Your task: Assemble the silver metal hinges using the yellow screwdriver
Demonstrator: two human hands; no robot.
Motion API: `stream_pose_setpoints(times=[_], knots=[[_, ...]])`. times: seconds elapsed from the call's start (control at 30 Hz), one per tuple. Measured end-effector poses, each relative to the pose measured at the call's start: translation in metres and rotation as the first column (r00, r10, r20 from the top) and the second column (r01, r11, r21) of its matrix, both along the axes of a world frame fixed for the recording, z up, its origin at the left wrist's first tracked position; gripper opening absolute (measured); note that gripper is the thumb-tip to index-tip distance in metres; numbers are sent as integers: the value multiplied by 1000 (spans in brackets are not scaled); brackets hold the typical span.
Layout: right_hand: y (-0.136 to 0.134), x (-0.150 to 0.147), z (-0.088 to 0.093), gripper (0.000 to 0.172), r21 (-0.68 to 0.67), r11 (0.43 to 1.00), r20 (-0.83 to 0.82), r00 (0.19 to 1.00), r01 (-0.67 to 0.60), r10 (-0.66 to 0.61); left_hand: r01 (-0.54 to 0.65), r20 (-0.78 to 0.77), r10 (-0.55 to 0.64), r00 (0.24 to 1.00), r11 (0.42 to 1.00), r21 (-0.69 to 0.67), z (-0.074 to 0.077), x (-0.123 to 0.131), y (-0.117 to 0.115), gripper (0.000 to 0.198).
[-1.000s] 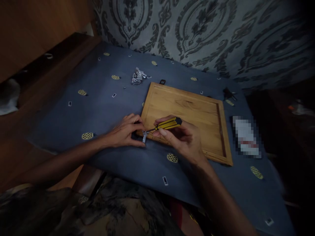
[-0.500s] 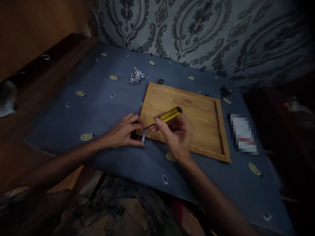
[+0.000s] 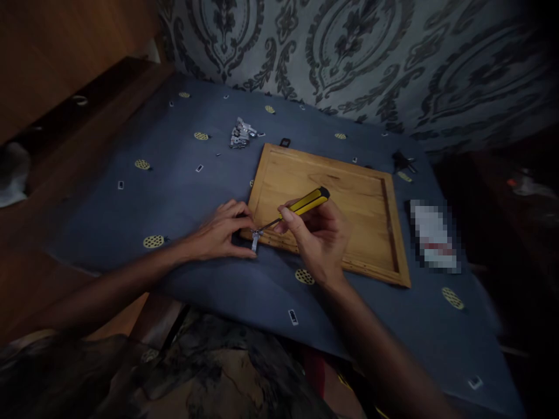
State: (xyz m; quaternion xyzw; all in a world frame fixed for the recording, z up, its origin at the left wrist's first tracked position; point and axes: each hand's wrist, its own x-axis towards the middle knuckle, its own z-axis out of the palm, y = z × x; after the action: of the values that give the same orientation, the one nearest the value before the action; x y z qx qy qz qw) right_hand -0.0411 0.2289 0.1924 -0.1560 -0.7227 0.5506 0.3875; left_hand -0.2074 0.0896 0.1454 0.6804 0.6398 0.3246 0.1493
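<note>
A wooden cabinet door (image 3: 332, 203) with a raised frame lies flat on the blue cloth. At its near left corner a metal hinge (image 3: 255, 240) sits on the frame, its arm sticking out past the edge toward me. My left hand (image 3: 225, 231) grips the hinge and the corner between thumb and fingers. My right hand (image 3: 317, 235) is closed around a yellow and black screwdriver (image 3: 308, 201), tilted, with its tip at the hinge. Whether the tip sits in a screw is too small to tell.
A pile of metal hinges (image 3: 241, 134) lies beyond the door, with a small screw (image 3: 218, 155) near it. To the right are a dark object (image 3: 402, 162) and a blurred white packet (image 3: 434, 237). A patterned wall (image 3: 288, 52) rises behind the blue cloth (image 3: 174, 203).
My right hand and the screwdriver have shifted slightly to the right, and the handle has moved a little. My left hand stays on the hinge at the door's corner.
</note>
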Motion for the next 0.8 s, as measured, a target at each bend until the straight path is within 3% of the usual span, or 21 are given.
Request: stream_pose_setpoints(times=[0.37,0.6,0.8], knots=[[-1,1,-1,28,-52,998,44,998,-41,43,-2,3,2,1000,1000,-18,1,0,0,48],[9,7,11,29,-22,969,158,956,-246,246,-7,-16,7,1000,1000,-16,2,1,0,47],[9,5,10,26,-47,977,126,969,-207,211,-10,-19,9,1000,999,-31,2,1,0,49]])
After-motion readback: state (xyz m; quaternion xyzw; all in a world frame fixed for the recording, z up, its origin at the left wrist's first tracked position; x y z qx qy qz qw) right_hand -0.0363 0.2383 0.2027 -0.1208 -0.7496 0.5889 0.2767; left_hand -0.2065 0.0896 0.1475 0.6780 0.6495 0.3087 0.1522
